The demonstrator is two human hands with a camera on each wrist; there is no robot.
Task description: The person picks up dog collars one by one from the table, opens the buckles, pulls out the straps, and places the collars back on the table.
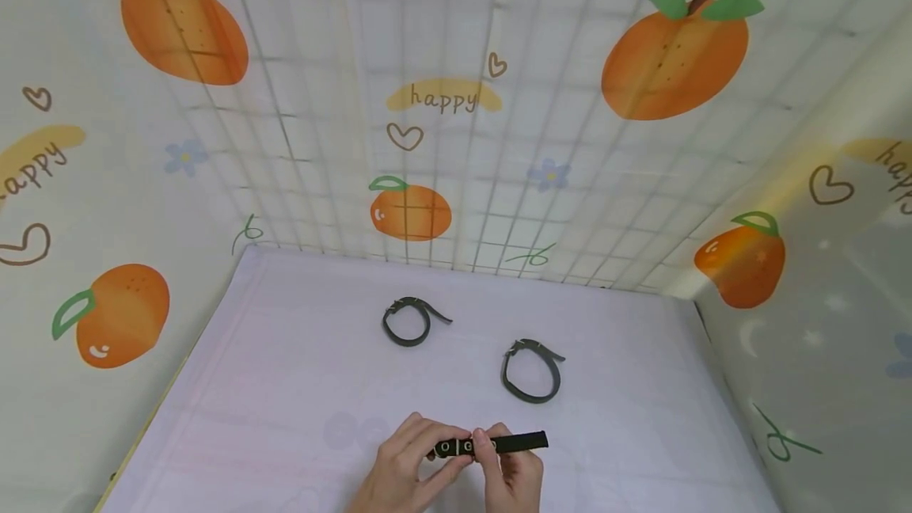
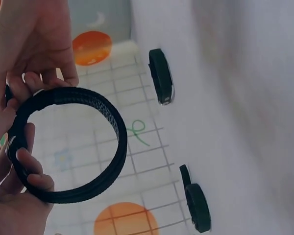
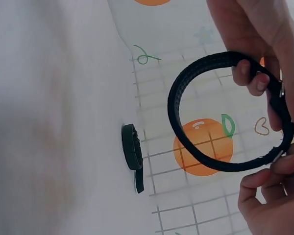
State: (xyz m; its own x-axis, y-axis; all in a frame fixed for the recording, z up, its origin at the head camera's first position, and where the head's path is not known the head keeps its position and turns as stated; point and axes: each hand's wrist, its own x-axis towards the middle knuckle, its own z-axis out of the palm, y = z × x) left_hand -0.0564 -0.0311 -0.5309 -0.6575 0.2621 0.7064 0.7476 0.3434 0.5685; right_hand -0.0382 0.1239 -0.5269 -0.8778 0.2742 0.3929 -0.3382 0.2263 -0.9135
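Note:
A dark collar (image 1: 525, 442) with metal eyelets and a buckle is fastened into a loop, held above the table at its near side. My left hand (image 1: 420, 457) pinches it near the buckle, thumb and fingers on either edge. Close beside, my right hand (image 1: 509, 472) grips the strap, its thumb on the eyelets, and a flat end sticks out to the right. Both wrist views show the round loop (image 2: 121, 147) hanging from the fingers. Part of the buckle is covered by fingers. Two similar looped collars lie farther back, one left (image 1: 427, 323) and one right (image 1: 558, 378).
The white table (image 1: 285, 386) is bounded by hanging cloth with orange fruit prints (image 1: 411, 213) at the back and sides. A wire grid (image 1: 492, 180) shows through the back cloth. The two lying collars are beyond my hands.

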